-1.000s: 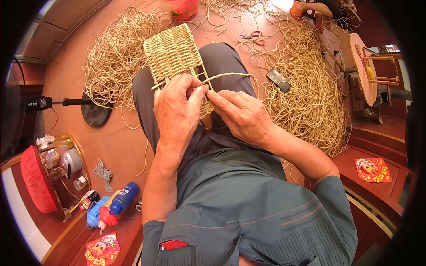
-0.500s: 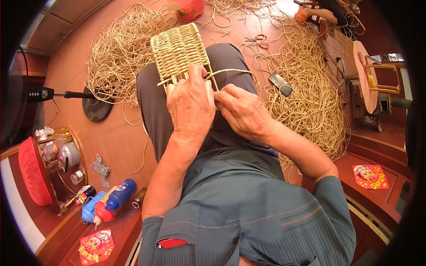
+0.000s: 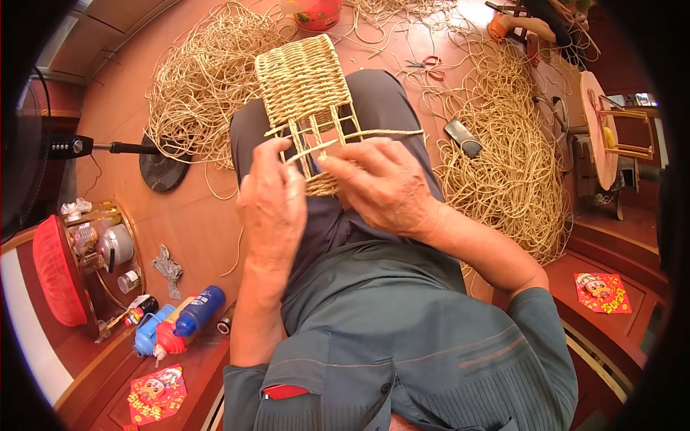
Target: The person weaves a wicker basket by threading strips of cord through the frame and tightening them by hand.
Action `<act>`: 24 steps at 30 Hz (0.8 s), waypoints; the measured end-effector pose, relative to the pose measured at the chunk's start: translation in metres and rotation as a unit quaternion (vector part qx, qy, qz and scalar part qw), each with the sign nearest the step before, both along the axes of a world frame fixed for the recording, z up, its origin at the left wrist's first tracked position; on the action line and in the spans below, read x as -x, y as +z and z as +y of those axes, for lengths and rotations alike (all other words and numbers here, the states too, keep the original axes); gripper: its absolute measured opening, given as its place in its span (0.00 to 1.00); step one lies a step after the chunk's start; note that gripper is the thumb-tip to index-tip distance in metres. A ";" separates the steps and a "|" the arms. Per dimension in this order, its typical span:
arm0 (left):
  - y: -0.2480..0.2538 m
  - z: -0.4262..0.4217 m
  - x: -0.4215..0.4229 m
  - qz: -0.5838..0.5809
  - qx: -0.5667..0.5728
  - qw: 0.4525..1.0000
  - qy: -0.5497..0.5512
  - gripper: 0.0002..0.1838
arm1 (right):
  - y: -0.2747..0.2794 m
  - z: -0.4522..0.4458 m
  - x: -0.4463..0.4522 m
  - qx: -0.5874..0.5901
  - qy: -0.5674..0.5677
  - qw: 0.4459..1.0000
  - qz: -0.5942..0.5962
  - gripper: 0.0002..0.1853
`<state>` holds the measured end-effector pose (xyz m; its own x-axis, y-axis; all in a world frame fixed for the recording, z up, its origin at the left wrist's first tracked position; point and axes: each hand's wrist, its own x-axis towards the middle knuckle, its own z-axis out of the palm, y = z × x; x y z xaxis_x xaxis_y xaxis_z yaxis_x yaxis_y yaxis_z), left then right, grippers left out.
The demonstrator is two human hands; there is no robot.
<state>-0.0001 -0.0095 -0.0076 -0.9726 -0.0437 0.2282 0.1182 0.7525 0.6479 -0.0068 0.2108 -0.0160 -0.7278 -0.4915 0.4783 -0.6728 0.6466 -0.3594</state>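
Observation:
A partly woven straw-coloured basket piece rests across my knees, its upper section tightly woven. Below that, bare upright rods of its frame show, with another woven band partly hidden under my right hand. My left hand is closed at the left side of the frame, thumb and forefinger on the end of a twisted cord. That cord crosses in front of the rods. My right hand pinches at the cord's other side, fingertips against the rods. A loose cord tail sticks out rightward above it.
Heaps of cord lie on the floor at left and right. A phone lies on the right heap, near red-handled scissors. A fan base and bottles are leftward. Another person's arm shows at upper right.
My left hand has moved down and left, away from the woven edge, uncovering the bare rods. My right hand has shifted slightly upward and over the frame. The cord now spans between both hands.

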 end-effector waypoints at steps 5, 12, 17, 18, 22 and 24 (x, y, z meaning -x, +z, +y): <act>0.010 -0.035 0.029 -0.068 -0.098 0.992 0.030 0.06 | -0.007 -0.010 -0.012 -0.073 -0.002 0.997 -0.004 0.31; 0.013 -0.020 0.062 -0.151 -0.395 0.904 -0.059 0.15 | 0.005 -0.017 -0.021 -0.142 -0.003 0.987 -0.075 0.37; 0.020 -0.006 0.043 -0.133 -0.194 0.972 -0.023 0.13 | 0.001 -0.018 -0.018 -0.086 0.010 0.991 -0.099 0.34; 0.020 -0.004 0.037 -0.114 -0.150 0.982 -0.016 0.12 | 0.001 -0.018 -0.018 -0.076 0.014 0.990 -0.116 0.33; 0.010 0.010 0.020 -0.044 -0.008 0.998 -0.054 0.28 | -0.002 -0.020 -0.016 -0.059 0.011 0.990 -0.125 0.31; 0.007 0.012 0.019 -0.078 -0.029 0.996 -0.046 0.35 | -0.007 -0.020 -0.015 -0.057 0.005 0.992 -0.109 0.31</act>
<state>-0.0189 0.0023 -0.0006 -0.9965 0.0385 0.0746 0.0800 0.7046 0.7051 0.0085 0.1908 -0.0230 -0.8021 -0.5415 0.2516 -0.5944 0.6843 -0.4223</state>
